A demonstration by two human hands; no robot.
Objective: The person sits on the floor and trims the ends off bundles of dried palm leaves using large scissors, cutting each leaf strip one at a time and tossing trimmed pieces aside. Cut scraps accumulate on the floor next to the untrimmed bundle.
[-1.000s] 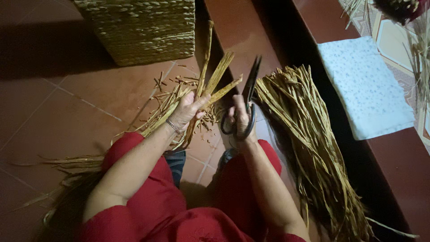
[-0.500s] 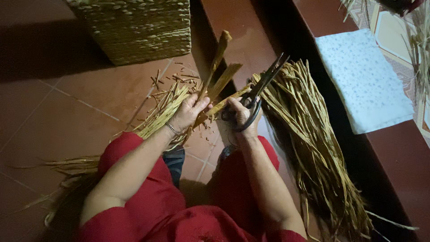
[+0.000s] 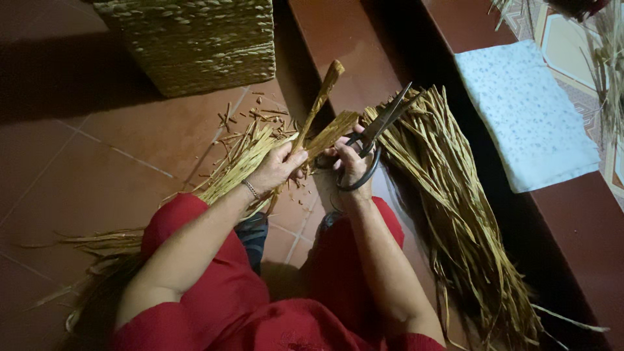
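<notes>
On the tiled floor (image 3: 97, 162), hands (image 3: 279, 168) trim reeds (image 3: 322, 123) beside a woven basket (image 3: 195, 42).

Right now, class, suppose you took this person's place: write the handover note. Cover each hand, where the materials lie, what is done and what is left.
Left hand: grips a few dried straw strips, ends pointing up.
Right hand: holds large dark scissors, blades at the strips; whether open or shut is unclear.
Long straw bundle lies on the floor to the right; a second pile lies left.
Short cut scraps are scattered by the woven basket.
Done: some trimming, judging by the scraps. Left: probably the large bundle.
</notes>
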